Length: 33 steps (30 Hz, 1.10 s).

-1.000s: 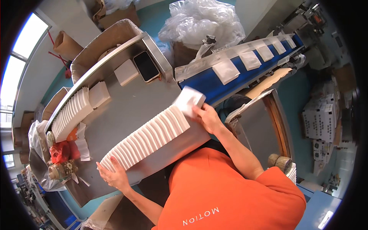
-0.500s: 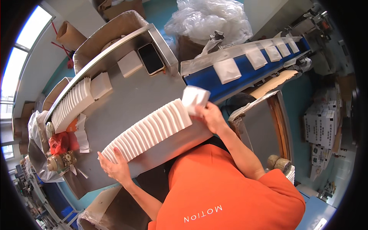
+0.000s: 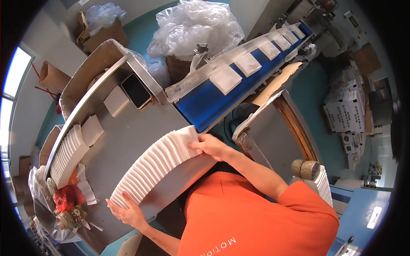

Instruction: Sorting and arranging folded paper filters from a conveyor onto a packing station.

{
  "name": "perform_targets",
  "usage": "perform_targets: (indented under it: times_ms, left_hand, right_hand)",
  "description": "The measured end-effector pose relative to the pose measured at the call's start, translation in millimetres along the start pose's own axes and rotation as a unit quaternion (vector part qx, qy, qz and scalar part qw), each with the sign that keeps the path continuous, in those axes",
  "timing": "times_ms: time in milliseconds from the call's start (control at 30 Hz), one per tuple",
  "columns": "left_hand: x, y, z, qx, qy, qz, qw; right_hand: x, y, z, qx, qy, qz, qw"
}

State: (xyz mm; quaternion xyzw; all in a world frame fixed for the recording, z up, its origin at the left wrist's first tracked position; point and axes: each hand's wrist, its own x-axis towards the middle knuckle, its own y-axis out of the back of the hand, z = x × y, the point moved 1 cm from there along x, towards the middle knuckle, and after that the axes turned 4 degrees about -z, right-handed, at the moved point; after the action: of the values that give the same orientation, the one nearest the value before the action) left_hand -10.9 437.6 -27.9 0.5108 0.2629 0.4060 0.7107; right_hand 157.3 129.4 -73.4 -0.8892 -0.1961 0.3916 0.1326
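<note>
A curved row of white folded napkins (image 3: 156, 164) stands on edge, tightly packed, on the grey metal table. At the row's lower left end rests my left hand (image 3: 128, 212), its fingers stretched out and the thumb against the end napkins. My right hand (image 3: 212, 147) pinches the last napkin (image 3: 186, 138) at the upper right end, pressed against the row; its fingertips are partly hidden. Several more flat white napkins lie spaced out on a blue conveyor belt (image 3: 191, 106) beyond my right hand.
A raised metal rim (image 3: 87, 91) borders the table's far side. Along it sit a phone (image 3: 136, 91), a white stack (image 3: 116, 101) and another napkin row (image 3: 68, 155). Tape rolls (image 3: 70, 216) and a red bag (image 3: 64, 200) lie at left. A framed grey panel (image 3: 277, 136) stands at right.
My right hand has brought the loose napkin down against the row's right end. My left hand stays at the other end. The view has shifted, and napkins on the belt have moved nearer.
</note>
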Motion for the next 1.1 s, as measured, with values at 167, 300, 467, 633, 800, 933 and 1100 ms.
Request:
perform_targets:
  times_ms: [167, 300, 467, 633, 800, 933, 1100]
  left_hand:
    - [-2, -3, 7, -0.016, -0.064, -0.016, 0.998]
    - [-9, -1, 10, -0.039, -0.082, 0.0, 0.996]
    - [-5, -6, 5, -0.028, -0.08, 0.016, 0.996]
    - [-5, -1, 15, -0.056, -0.066, -0.004, 0.996]
    - [-8, -1, 26, -0.077, -0.093, -0.035, 0.992]
    - [-10, -1, 30, -0.061, -0.071, -0.03, 0.995]
    - [-7, -1, 19, -0.055, -0.08, -0.021, 0.995]
  right_hand:
    - [14, 13, -8, 0.053, 0.12, 0.13, 0.983]
    - [5, -41, -13, -0.372, 0.236, 0.118, 0.89]
    - [10, -23, -10, 0.061, 0.015, 0.003, 0.998]
    - [7, 16, -10, 0.054, 0.036, 0.038, 0.997]
    - [27, 11, -3, -0.06, 0.208, 0.119, 0.969]
    - [13, -36, -12, -0.24, 0.187, 0.054, 0.951]
    - [9, -4, -11, -0.013, -0.034, -0.041, 0.999]
